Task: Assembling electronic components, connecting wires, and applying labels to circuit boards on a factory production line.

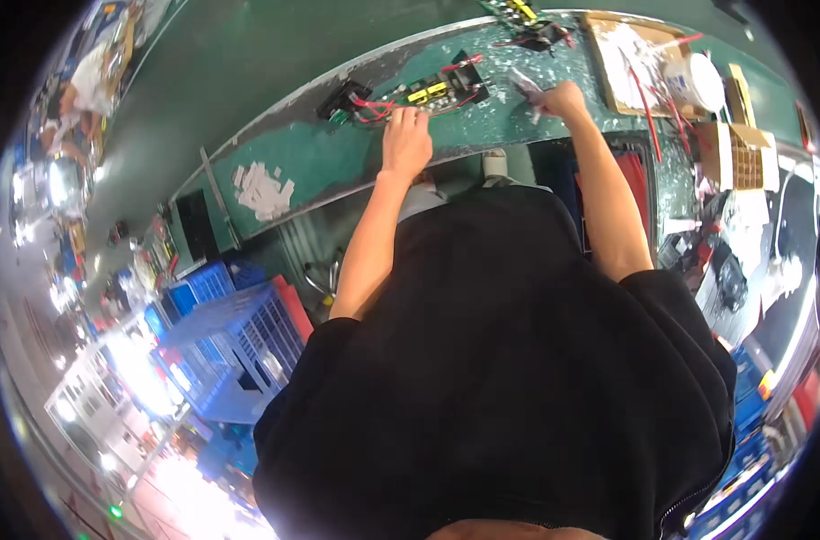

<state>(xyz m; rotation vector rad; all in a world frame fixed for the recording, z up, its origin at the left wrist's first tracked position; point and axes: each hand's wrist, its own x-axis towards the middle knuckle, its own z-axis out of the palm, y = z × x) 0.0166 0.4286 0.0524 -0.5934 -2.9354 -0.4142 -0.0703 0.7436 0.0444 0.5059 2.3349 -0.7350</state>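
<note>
A green circuit board (428, 94) with yellow-wrapped parts, black heat sinks and red wires lies across the bench ahead of me. My left hand (408, 142) has its fingers curled down on the board's near edge, beside the red wires (372, 110); its thumb is hidden. To the right of the board, my right hand (564, 101) is closed around a greyish, partly see-through thing (525, 88) that points away to the left. What kind of thing it is, I cannot make out. It is held apart from the board, over bench top strewn with white specks.
Another circuit board (528, 25) lies at the far edge. White scraps (264, 191) are piled on the left. At right stand a cardboard tray (615, 85) with red wires, a white tub (698, 83) and a divided carton (750, 160). Blue crates (234, 346) are lower left.
</note>
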